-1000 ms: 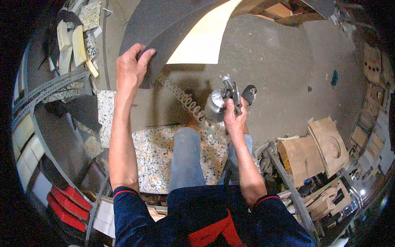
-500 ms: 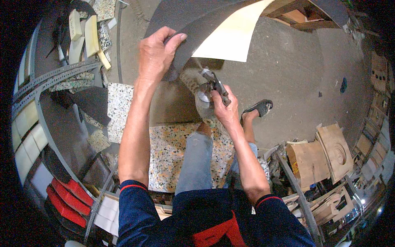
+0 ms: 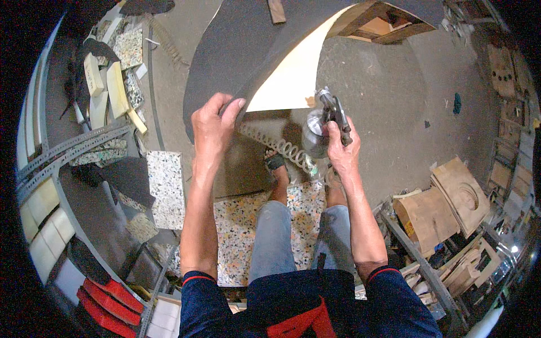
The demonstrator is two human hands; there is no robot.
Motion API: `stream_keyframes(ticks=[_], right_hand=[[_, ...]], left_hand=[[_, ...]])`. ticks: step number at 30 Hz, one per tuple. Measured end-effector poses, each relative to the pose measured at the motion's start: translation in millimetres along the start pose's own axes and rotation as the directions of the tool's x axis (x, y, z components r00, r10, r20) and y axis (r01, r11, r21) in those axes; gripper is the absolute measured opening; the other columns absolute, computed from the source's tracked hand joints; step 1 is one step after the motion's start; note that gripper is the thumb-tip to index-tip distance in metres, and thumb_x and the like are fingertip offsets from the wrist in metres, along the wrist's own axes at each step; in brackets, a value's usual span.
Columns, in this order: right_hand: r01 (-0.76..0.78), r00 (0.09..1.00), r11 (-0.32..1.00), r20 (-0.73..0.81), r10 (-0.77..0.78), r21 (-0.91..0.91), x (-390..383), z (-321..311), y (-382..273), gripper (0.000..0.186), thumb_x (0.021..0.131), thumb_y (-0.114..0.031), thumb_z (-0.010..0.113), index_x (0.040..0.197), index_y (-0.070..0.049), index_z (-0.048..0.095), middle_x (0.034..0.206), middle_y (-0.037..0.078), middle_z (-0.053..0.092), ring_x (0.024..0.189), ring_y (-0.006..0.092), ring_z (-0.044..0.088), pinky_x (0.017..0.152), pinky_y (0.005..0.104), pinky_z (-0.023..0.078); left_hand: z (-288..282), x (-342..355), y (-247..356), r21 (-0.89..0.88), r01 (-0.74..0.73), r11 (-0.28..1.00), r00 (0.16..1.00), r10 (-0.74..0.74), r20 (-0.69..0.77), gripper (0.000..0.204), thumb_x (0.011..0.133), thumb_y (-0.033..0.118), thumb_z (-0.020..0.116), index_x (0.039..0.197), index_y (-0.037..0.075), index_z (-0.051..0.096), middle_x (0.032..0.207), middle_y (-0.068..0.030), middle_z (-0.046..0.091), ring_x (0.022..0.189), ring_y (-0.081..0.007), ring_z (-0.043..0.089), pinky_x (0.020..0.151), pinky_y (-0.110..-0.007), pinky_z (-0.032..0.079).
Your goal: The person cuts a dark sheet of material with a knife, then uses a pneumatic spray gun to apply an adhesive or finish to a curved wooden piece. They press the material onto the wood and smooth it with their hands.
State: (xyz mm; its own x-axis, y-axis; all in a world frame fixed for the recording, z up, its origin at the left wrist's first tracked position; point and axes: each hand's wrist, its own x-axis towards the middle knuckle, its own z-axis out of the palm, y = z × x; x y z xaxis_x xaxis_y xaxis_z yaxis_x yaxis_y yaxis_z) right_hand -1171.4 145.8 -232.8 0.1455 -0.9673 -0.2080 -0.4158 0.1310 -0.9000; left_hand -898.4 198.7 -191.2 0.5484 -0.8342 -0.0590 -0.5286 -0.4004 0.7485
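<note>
My left hand (image 3: pixel 214 127) pinches the near edge of a dark grey foam sheet (image 3: pixel 222 59) between thumb and fingers. That sheet drapes over a curved piece whose pale cream panel (image 3: pixel 290 76) shows below the raised edge. In my right hand (image 3: pixel 344 147) is a metal spray gun (image 3: pixel 336 115) with a round cup (image 3: pixel 313 134) under it, its nozzle pointing away from me, right of the cream panel. A clear coiled air hose (image 3: pixel 273 143) runs beneath the cup toward the left hand. A small wood block (image 3: pixel 276 11) lies on the sheet.
Behind the cream panel a wooden frame (image 3: pixel 383 28) stands on the grey floor. Speckled foam (image 3: pixel 236 236) lies under my legs. Pale foam offcuts (image 3: pixel 117 90) and metal racking (image 3: pixel 84 149) are at left; plywood pieces (image 3: pixel 425 219) are stacked at right.
My left hand has come nearer with the sheet's edge. The spray gun has moved right, away from the sheet, and its fine mist no longer shows. My feet have shifted.
</note>
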Motion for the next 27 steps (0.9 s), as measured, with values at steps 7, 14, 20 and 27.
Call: stream_keyframes(ticks=[7,14,20,27], right_hand=[[-0.049,0.970,0.996,0.233,0.065,-0.073,-4.1,-38.2,3.9,0.031,0.094,-0.025,0.067,0.115,-0.003,0.064,0.087,0.011,0.071,0.083,0.0165,0.065,0.077,0.0342,0.052],[-0.037,0.998,0.999,0.042,0.037,-0.009,-0.8,-58.3,30.6,0.031,0.095,-0.022,0.066,0.118,-0.002,0.062,0.095,0.014,0.070,0.088,0.0200,0.066,0.079,0.0352,0.052],[-0.022,0.970,0.991,0.236,0.052,-0.131,-21.1,-81.2,69.4,0.044,0.094,-0.020,0.067,0.131,0.001,0.056,0.112,0.018,0.069,0.103,0.0301,0.067,0.091,0.0399,0.051],[0.338,0.812,0.869,0.579,-0.076,-0.360,-38.4,-38.1,148.5,0.046,0.088,-0.011,0.071,0.132,0.000,0.060,0.104,0.017,0.067,0.095,0.0280,0.065,0.088,0.0384,0.050]], left_hand=[[16.8,-19.2,14.2,0.000,0.058,0.998,0.998,-0.058,0.032,0.021,0.087,0.022,0.076,0.090,0.002,0.069,0.072,-0.0144,0.067,0.064,-0.0208,0.064,0.062,-0.033,0.050],[72.8,-59.1,21.3,0.104,-0.165,0.981,0.983,0.155,0.101,0.017,0.086,0.019,0.075,0.092,0.005,0.068,0.084,-0.0175,0.069,0.075,-0.0371,0.068,0.065,-0.043,0.053],[117.4,-76.3,23.5,0.143,-0.183,0.973,0.982,0.187,-0.016,0.015,0.087,0.017,0.074,0.090,0.005,0.066,0.085,-0.0144,0.069,0.076,-0.0355,0.067,0.064,-0.043,0.053],[132.7,-87.1,16.1,0.156,-0.073,0.985,0.953,0.115,-0.282,0.017,0.079,0.011,0.077,0.091,0.006,0.066,0.116,-0.0111,0.068,0.115,-0.0355,0.061,0.099,-0.049,0.046]])
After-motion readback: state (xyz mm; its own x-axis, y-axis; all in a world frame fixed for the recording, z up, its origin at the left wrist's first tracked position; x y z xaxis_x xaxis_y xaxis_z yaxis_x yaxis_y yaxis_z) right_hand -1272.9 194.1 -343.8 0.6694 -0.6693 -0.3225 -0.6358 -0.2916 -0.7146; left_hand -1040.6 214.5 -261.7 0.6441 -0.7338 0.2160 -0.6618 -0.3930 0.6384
